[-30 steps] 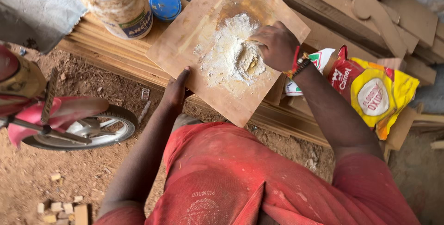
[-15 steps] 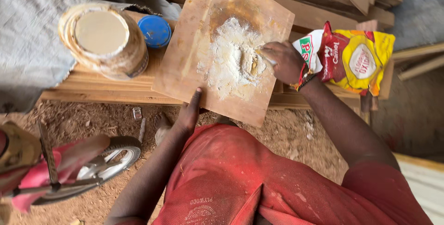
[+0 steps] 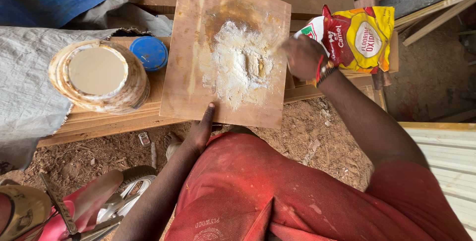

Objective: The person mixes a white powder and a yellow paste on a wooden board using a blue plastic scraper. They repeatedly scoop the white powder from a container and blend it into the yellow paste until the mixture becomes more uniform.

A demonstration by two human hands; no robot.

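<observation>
Pressing your left hand [image 3: 199, 133] flat on the plywood board [image 3: 198, 72], your right hand [image 3: 302, 56] curls closed beside the white powder [image 3: 238, 65].

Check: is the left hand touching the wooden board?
Touching. Head view shows the left hand with its fingers pressed onto the near edge of the wooden board.

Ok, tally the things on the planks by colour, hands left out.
Brown: 1, the wooden board
White: 1, the powder heap
Cream: 1, the open tub
Blue: 1, the round lid
Yellow and red: 1, the packet
Total: 5
</observation>
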